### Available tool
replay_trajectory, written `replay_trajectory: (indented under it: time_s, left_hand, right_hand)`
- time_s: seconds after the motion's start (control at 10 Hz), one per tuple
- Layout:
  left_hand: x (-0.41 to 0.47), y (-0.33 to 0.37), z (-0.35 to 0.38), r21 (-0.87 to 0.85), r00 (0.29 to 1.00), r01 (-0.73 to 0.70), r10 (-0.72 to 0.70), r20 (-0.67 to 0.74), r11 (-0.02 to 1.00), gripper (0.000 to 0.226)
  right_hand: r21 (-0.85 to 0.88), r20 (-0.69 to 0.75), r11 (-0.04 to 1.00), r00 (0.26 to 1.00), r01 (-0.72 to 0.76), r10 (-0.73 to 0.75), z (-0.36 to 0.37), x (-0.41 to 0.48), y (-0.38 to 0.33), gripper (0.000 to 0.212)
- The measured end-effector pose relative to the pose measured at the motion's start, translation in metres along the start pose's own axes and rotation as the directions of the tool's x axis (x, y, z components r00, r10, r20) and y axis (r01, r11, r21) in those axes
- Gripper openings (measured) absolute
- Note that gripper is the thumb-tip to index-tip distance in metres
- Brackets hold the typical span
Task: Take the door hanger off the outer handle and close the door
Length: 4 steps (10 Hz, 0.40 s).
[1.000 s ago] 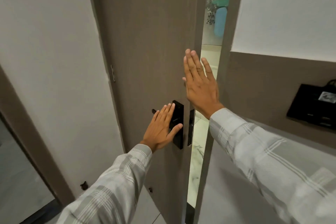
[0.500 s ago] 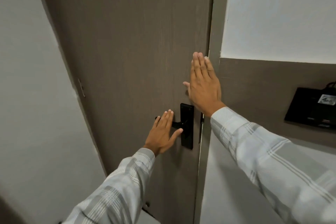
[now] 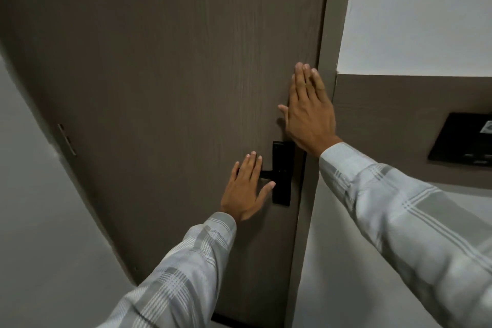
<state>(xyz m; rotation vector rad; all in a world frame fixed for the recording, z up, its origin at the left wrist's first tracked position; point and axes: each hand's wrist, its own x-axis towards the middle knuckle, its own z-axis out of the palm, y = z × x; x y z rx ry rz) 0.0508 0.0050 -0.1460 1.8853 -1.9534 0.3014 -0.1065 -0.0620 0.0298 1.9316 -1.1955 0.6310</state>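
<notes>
A brown wood-grain door [image 3: 173,82] fills most of the view and sits flush against its frame [image 3: 326,34] on the right. Its black lock plate [image 3: 282,172] has a black lever handle, mostly hidden behind my left hand [image 3: 246,188], which lies flat and open over the lever. Higher up, my right hand [image 3: 308,112] presses flat on the door's right edge, fingers together and pointing up. No door hanger is in view, and neither hand holds anything.
A black wall panel [image 3: 466,138] is mounted on the brown band of wall to the right of the frame. White wall lies above it and at the far left. A hinge [image 3: 66,138] shows at the door's left edge.
The door has swung from ajar, with a bright gap at its right edge, to flush with the frame. Both flat hands travelled with it.
</notes>
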Motion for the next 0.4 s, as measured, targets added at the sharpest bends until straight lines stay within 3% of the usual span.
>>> replay_trajectory:
  time_s: [0.2, 0.3, 0.4]
  left_hand:
    - [0.01, -0.008, -0.023, 0.075, 0.993, -0.047, 0.039, 0.111, 0.996, 0.078]
    - [0.022, -0.011, -0.06, 0.065, 0.989, -0.117, 0.111, 0.095, 0.991, 0.076]
    - [0.043, -0.014, -0.095, 0.208, 0.986, -0.113, 0.134, -0.094, 0.972, 0.074]
  right_hand:
    - [-0.07, 0.061, 0.997, 0.998, 0.035, -0.031, -0.011, 0.006, 0.002, 0.07]
    - [-0.076, 0.125, 0.995, 0.991, 0.064, -0.054, -0.025, 0.004, 0.004, 0.068]
    - [0.18, 0.081, 0.984, 0.997, -0.012, -0.003, -0.057, 0.005, 0.009, 0.064]
